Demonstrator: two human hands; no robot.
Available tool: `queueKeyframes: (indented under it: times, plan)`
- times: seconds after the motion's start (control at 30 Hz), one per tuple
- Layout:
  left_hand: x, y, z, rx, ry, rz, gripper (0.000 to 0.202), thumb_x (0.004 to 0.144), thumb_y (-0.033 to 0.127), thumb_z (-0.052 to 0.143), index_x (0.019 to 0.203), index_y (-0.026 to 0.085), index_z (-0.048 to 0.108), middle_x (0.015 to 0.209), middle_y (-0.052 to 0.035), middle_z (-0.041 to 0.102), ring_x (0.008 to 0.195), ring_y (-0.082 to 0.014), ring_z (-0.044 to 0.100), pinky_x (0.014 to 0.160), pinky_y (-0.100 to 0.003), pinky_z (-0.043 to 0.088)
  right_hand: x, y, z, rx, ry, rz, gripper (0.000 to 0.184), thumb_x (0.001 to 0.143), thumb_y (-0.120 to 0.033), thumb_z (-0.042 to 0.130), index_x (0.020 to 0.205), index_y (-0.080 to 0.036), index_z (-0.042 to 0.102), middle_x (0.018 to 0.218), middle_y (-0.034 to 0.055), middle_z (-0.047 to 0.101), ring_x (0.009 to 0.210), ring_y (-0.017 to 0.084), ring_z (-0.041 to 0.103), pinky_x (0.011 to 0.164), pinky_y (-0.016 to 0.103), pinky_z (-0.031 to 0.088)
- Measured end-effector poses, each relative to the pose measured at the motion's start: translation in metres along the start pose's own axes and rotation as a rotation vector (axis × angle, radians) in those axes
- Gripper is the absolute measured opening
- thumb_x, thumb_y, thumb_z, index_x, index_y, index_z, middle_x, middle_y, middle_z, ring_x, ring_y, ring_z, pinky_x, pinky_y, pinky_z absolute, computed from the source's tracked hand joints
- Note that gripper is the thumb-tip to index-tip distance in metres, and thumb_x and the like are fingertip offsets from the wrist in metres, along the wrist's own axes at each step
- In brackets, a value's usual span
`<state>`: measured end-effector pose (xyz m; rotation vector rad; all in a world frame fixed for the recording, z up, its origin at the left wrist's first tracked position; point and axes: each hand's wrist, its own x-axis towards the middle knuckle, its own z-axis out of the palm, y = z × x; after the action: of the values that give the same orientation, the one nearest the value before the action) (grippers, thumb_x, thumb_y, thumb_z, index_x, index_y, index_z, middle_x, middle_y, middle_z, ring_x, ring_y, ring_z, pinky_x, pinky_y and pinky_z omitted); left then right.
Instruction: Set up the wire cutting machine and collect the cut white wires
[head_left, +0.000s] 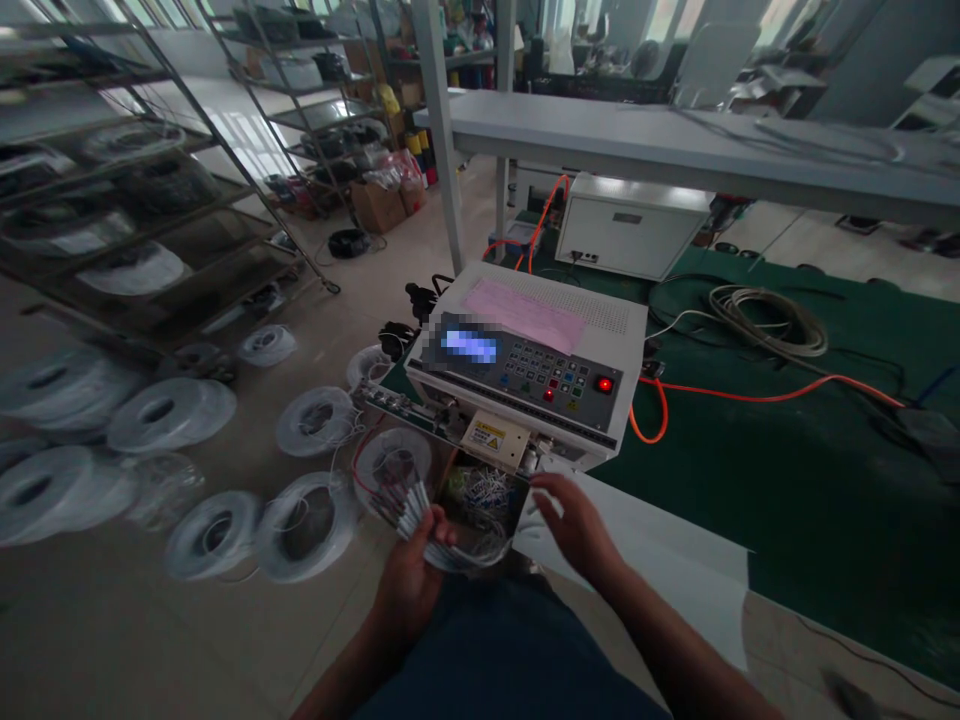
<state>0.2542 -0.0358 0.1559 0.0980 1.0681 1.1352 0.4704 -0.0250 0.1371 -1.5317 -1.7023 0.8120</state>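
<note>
My left hand point(418, 565) is closed around a bundle of pale wires point(412, 508), whose ends fan upward while a loop curves to the right below. My right hand point(574, 522) holds nothing visible; its fingers are stretched out near the front of a wire-cutting machine point(626, 400). That machine has a lit display, a keypad and a red lit button, with a pink sheet point(529, 312) lying on top. Below its front edge is a tray point(517, 505) containing many short white and blue pieces. A white sheet point(675, 545) lies under my right forearm.
Several coils of white wire point(315, 420) lie on the floor at left, beside metal shelving point(225, 215). A green-topped bench point(720, 430) holds a grey cable coil point(776, 320), an orange hose point(765, 397) and a white box point(630, 230). A raised shelf point(637, 125) spans behind.
</note>
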Motion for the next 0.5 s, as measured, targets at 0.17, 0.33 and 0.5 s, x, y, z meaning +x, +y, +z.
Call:
queueKeyframes:
  times: [0.17,0.33,0.5]
  plan:
    - [0.003,0.043,-0.020,-0.049,0.133,0.054,0.024,0.087,0.013,0.041,0.070,0.012,0.058,0.054,0.0033,0.041,0.048,-0.0074,0.043,0.054,-0.021,0.048,0.047,0.027,-0.050,-0.585,0.371,-0.196,0.021,0.087,-0.023,0.044,0.102,-0.015,0.055,0.117,0.0116,0.059,0.105,0.023,0.052,0.090,0.038,0.041]
    - [0.003,0.063,-0.031,-0.005,0.221,0.075,0.031,0.088,0.009,0.033,0.068,0.012,0.057,0.054,0.0026,0.041,0.048,-0.0083,0.043,0.054,-0.023,0.049,0.070,0.022,-0.051,-0.857,0.324,-0.223,0.025,0.087,-0.030,0.048,0.106,-0.016,0.054,0.127,0.0085,0.055,0.103,0.024,0.051,0.083,0.038,0.038]
    - [0.000,0.076,-0.033,-0.001,0.292,0.139,0.033,0.087,0.008,0.033,0.064,0.013,0.055,0.054,0.0019,0.040,0.047,-0.0088,0.042,0.050,-0.022,0.047,0.080,0.011,-0.051,-0.960,0.288,-0.195,0.028,0.089,-0.037,0.044,0.104,-0.016,0.055,0.129,0.0074,0.053,0.099,0.024,0.051,0.075,0.036,0.035]
